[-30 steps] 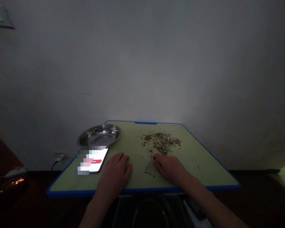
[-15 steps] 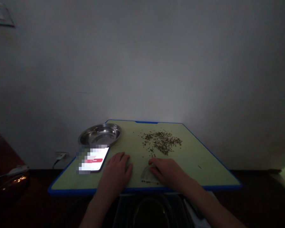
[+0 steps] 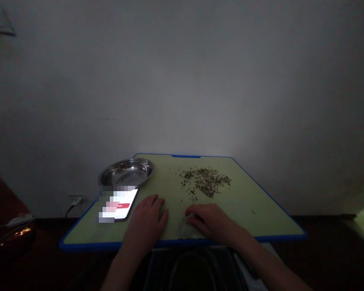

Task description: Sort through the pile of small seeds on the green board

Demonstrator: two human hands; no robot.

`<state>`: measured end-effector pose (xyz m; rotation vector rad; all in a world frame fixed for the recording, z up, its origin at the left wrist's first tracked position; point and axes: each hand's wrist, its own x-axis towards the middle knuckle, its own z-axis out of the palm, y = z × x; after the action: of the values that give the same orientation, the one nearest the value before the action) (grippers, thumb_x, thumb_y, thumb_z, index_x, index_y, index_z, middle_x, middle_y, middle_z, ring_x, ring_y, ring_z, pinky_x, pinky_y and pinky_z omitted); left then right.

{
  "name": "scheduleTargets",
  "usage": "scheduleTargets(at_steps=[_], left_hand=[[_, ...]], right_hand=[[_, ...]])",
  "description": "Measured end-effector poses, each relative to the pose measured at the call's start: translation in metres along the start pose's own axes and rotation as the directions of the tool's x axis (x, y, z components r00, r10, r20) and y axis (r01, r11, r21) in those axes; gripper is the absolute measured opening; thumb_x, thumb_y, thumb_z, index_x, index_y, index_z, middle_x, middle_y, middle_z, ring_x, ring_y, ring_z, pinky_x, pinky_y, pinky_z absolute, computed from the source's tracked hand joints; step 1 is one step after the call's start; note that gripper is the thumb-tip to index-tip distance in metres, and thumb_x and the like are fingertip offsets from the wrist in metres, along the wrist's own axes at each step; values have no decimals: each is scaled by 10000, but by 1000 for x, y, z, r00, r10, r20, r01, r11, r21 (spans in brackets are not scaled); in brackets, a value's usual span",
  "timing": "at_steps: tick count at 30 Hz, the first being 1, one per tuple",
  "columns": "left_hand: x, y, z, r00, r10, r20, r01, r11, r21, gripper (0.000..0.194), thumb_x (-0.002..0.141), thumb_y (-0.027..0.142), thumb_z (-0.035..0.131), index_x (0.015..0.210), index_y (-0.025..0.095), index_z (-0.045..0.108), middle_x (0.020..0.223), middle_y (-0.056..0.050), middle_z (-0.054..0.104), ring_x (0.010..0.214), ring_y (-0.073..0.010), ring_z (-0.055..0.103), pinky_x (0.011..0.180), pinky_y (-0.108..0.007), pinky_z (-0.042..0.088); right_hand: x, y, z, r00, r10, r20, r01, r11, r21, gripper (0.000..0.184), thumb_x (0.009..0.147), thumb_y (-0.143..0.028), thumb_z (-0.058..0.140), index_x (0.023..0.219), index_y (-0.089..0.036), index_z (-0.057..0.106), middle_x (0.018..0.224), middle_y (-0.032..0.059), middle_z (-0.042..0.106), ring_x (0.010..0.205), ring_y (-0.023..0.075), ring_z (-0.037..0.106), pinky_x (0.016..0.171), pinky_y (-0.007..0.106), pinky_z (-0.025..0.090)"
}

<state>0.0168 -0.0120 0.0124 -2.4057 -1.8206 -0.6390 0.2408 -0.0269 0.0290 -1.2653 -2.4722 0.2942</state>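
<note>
My left hand (image 3: pixel 147 220) lies palm down on the pale green table (image 3: pixel 166 226), its fingers stretched and the thumb apart, with nothing in it. It is just right of a lit phone (image 3: pixel 125 204). Near the front edge, my right hand (image 3: pixel 214 222) is closed on a clear plastic protractor (image 3: pixel 185 228), with thumb and fingers gripping its curved side. The protractor's straight side is at the table's blue rim; part of it is hidden under the hand. Beyond this hand, a loose spread of small brown grains (image 3: pixel 208 182) lies on the table.
A shallow steel basin (image 3: pixel 127 171) stands at the table's left, behind the phone. Below the front edge is a dark round container (image 3: pixel 192 270), its inside too dark to make out. A small dark sliver (image 3: pixel 253 212) lies at the right. The wall (image 3: pixel 182 81) rises behind the table.
My right hand has drawn the protractor slightly toward the front edge. The few grains along its straight side no longer show there. My left hand has stayed put.
</note>
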Motion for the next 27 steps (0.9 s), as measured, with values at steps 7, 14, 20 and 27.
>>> scheduleTargets(at_steps=[7, 14, 20, 27], left_hand=[[0, 1, -1, 1000, -10, 18, 10, 1000, 14, 363, 870, 310, 436, 1146, 149, 609, 1261, -147, 590, 1192, -271, 526, 1031, -447, 387], [0, 1, 0, 1000, -4, 5, 4, 1000, 11, 370, 874, 315, 432, 1147, 139, 611, 1253, -150, 595, 1188, -282, 528, 1033, -457, 391], [0, -1, 2, 1000, -4, 6, 4, 1000, 10, 382, 873, 324, 422, 1157, 144, 605, 1266, -149, 584, 1197, -286, 520, 1037, -461, 385], [0, -3, 3, 1000, -5, -11, 5, 1000, -1, 384, 869, 333, 429, 1165, 156, 598, 1261, -140, 590, 1180, -274, 536, 1024, -458, 402]], right_hand=[[1, 2, 2, 1000, -12, -2, 12, 999, 52, 225, 935, -321, 499, 1093, -224, 626, 984, 45, 726, 864, 168, 661, 749, 249, 436], [-2, 1, 1, 1000, -2, -23, 4, 996, 88, 218, 930, -323, 512, 1100, -231, 615, 954, 44, 730, 850, 176, 667, 725, 252, 434], [-8, 1, 2, 999, 14, -32, -10, 993, 115, 201, 921, -308, 527, 1088, -242, 617, 940, 35, 727, 837, 177, 661, 704, 249, 414], [-25, 25, 0, 955, 226, -191, -172, 949, 263, 170, 911, -325, 487, 928, -194, 594, 657, -17, 594, 620, 143, 536, 586, 242, 347]])
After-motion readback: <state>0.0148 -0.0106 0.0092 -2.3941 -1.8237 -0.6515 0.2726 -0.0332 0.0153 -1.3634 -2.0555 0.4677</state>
